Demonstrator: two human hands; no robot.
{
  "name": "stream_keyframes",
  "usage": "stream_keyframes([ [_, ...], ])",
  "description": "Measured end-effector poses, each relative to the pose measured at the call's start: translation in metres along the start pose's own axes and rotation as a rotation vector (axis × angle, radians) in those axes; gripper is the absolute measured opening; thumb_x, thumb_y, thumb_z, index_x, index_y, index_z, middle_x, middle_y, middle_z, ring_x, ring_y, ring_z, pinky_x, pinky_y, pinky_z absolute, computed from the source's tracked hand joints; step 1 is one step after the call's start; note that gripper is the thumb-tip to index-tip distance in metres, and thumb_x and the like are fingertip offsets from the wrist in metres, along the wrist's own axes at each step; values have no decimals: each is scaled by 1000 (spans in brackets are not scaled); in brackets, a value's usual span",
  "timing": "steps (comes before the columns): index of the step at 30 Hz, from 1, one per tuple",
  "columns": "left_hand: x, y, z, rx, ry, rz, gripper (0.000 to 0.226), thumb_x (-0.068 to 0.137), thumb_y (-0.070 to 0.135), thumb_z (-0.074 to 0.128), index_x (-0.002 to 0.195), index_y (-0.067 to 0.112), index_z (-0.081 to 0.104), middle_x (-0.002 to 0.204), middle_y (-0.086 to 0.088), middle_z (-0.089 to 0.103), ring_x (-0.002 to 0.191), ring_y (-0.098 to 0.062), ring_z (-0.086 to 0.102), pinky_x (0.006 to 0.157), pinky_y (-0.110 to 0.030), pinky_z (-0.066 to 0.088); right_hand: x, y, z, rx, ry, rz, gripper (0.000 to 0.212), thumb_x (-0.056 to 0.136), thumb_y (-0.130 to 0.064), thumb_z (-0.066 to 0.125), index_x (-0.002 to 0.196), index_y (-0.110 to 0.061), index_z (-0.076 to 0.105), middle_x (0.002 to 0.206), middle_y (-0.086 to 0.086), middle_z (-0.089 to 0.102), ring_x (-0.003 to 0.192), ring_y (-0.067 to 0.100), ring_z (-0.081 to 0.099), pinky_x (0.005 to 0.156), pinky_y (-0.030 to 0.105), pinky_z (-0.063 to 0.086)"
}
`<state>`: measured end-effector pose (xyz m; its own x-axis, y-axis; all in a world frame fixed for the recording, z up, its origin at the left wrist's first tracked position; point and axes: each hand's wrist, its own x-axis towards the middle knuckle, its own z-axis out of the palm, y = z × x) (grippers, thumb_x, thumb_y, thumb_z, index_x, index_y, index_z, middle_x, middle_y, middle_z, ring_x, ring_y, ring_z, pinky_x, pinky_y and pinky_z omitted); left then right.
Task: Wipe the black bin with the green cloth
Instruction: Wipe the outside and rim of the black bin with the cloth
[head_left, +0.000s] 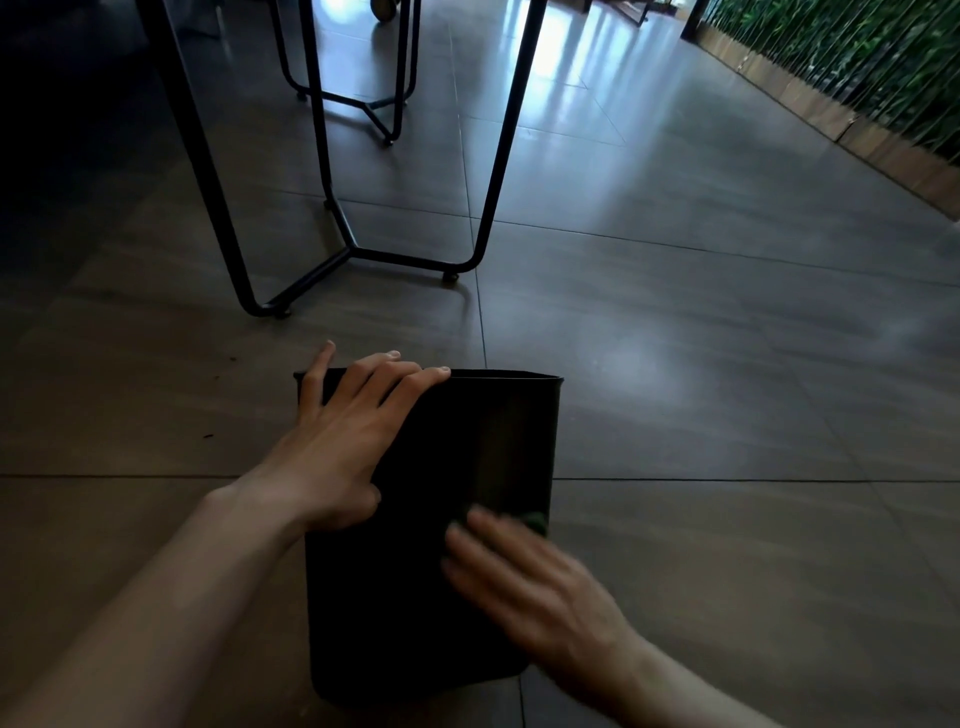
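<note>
The black bin (467, 447) lies on its side on the tiled floor, its rim pointing away from me. My left hand (343, 441) rests flat on the bin's upper side near the rim, fingers spread and straight, fingertips over the far edge. My right hand (524, 566) is blurred with motion and presses the green cloth (535, 521) against the bin's right side with straight fingers. Only a small dark green patch of the cloth shows past the fingertips; the remainder is hidden under the hand.
A black metal table frame (358, 249) stands on the floor just beyond the bin, with a second frame (363, 101) farther back. A wooden planter edge (831, 119) with green plants runs along the right. Grey floor tiles (727, 415) stretch to the right.
</note>
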<state>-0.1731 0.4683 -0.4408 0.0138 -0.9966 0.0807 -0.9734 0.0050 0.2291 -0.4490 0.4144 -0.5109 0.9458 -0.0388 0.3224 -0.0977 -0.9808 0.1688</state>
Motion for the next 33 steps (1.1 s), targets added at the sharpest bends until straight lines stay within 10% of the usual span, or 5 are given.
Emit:
stream_keyframes([
  [6, -1, 0, -3, -11, 4, -1, 122, 61, 24, 76, 153, 44, -3, 153, 17, 18, 152, -10, -3, 118, -59, -13, 69, 50, -29, 112, 186, 467, 45, 109, -17, 35, 147, -5, 56, 157, 14, 49, 152, 36, 36, 116, 53, 44],
  [16, 1, 0, -3, 1, -10, -1, 127, 61, 21, 78, 152, 44, -7, 154, 18, 13, 152, -9, -7, 118, -59, -14, -4, -15, 6, -99, -76, -170, 39, 112, -13, 40, 141, -23, 64, 154, 2, 55, 147, 34, 43, 110, 39, 49],
  [24, 3, -1, -4, -21, -10, -1, 124, 61, 26, 78, 154, 43, -2, 154, 17, 16, 152, -10, -5, 118, -58, -14, 61, 47, -23, 130, 187, 516, 49, 99, -8, 50, 148, -9, 56, 159, 11, 46, 155, 33, 32, 117, 51, 44],
  [33, 1, 0, -1, 0, 5, -3, 126, 58, 19, 76, 152, 44, -4, 153, 18, 15, 152, -9, -6, 118, -56, -17, 8, -24, 15, -81, -14, -62, 34, 109, -15, 50, 139, -24, 65, 153, 4, 56, 145, 32, 47, 108, 38, 51],
])
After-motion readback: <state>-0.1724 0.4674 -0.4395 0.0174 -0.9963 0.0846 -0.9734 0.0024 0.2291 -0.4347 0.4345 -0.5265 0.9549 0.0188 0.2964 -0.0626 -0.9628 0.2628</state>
